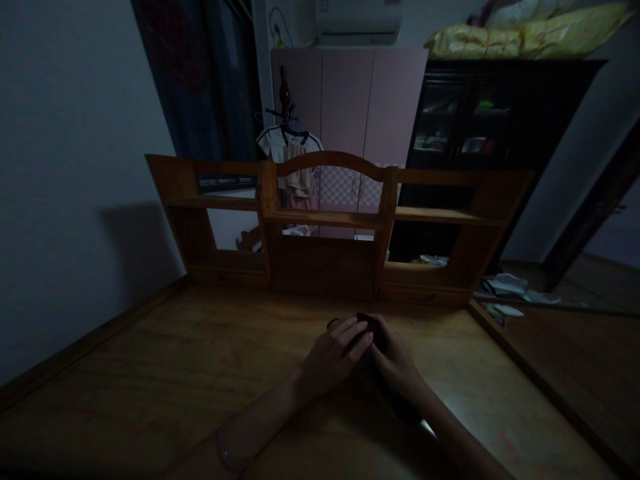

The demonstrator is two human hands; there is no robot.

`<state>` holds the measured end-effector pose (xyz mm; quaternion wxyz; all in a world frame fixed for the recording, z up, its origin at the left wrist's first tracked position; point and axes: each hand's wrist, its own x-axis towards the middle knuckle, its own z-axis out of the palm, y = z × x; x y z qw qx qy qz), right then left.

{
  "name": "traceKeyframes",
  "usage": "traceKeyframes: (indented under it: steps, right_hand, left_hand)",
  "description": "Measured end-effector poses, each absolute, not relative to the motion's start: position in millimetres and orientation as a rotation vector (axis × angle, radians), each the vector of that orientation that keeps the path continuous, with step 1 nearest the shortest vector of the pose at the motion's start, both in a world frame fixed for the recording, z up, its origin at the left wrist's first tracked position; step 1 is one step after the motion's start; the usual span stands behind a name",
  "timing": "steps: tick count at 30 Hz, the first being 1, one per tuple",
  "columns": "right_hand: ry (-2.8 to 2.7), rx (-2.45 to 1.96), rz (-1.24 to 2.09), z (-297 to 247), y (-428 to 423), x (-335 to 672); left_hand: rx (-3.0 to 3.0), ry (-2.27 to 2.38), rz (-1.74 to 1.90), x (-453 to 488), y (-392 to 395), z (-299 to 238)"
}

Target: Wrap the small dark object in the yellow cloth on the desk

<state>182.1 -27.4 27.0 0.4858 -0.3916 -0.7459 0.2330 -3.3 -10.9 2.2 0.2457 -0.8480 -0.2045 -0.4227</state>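
Note:
The room is dim. Both of my hands meet over a wooden platform [165, 373] near its middle. My left hand [333, 353] lies with its fingers stretched over a small dark object [369, 323]. My right hand [395, 360] is curled round the same dark object from the right. What the object is cannot be made out in the low light. A thin bracelet [227, 447] sits on my left forearm.
A wooden shelf-like headboard [325, 220] with open compartments stands just beyond my hands. Behind it are a pink wardrobe [350, 107], hanging clothes [295, 160] and a dark glass cabinet [465, 127]. Papers [510, 287] lie on the floor to the right.

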Motion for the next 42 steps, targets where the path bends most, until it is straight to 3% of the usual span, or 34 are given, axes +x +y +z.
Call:
traceKeyframes:
  steps: [6,27,42]
  right_hand:
    - [-1.761,-0.834,0.82,29.6,-27.2,183.5]
    - [-1.982,-0.838,-0.121,23.0,-28.8,201.7]
    - [-1.878,-0.931,-0.119,15.9,-28.3,200.2]
  left_hand:
    - [-2.284,-0.413,-1.15,-3.2,-9.5,2.7]
    - [-2.396,-0.428,-1.118,4.7,-7.4,21.3]
    - [-2.379,-0.437,-1.214,5.9,-11.2,17.1]
